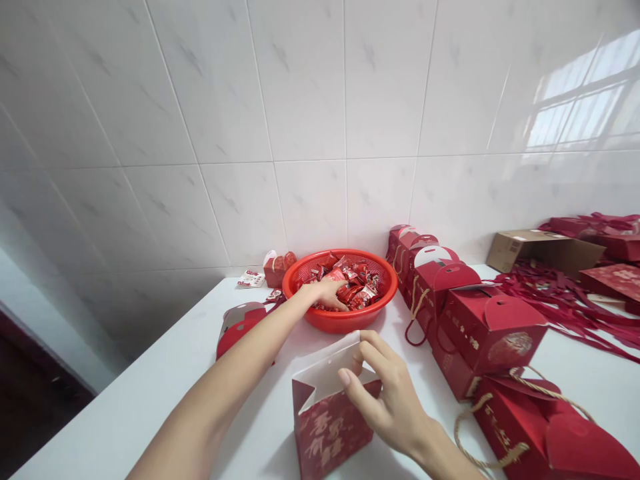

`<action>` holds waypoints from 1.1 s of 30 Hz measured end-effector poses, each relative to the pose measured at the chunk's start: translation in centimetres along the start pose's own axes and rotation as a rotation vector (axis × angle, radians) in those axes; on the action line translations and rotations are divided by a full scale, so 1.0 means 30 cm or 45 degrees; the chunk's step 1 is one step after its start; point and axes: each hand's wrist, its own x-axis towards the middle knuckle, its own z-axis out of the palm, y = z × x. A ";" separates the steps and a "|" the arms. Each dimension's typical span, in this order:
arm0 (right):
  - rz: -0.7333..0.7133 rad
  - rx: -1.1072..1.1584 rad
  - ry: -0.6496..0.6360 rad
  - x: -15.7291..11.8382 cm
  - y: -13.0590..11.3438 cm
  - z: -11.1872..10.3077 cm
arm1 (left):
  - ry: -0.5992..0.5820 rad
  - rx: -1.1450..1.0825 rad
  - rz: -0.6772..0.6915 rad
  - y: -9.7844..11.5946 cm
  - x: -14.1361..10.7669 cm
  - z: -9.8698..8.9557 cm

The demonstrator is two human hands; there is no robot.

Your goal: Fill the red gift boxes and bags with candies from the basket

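My left hand reaches into a red plastic basket filled with red-wrapped candies. Its thumb and fingers are apart over the wrappers, and some fingertips are hidden among them. In front of the basket stands a dark red paper gift box, upright with its top open and its white inside showing. My right hand grips this box at its right rim. The fingers curl over the edge and the thumb lies above the opening.
Closed red gift boxes with rope handles line the right side. Behind them lie dark red ribbons and a brown cardboard box. Left of the basket are a red box, a small box and cards. A tiled wall backs the table.
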 end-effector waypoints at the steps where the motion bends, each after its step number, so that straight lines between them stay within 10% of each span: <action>1: -0.004 -0.001 -0.001 0.000 -0.001 0.002 | 0.026 -0.016 0.005 0.003 0.005 0.010; 16: 0.018 0.043 0.008 -0.003 0.005 0.005 | 0.627 -0.685 -0.190 -0.074 0.048 0.054; 33: 0.051 0.069 0.001 0.003 -0.003 0.000 | 0.852 -1.453 -0.110 -0.053 -0.020 0.029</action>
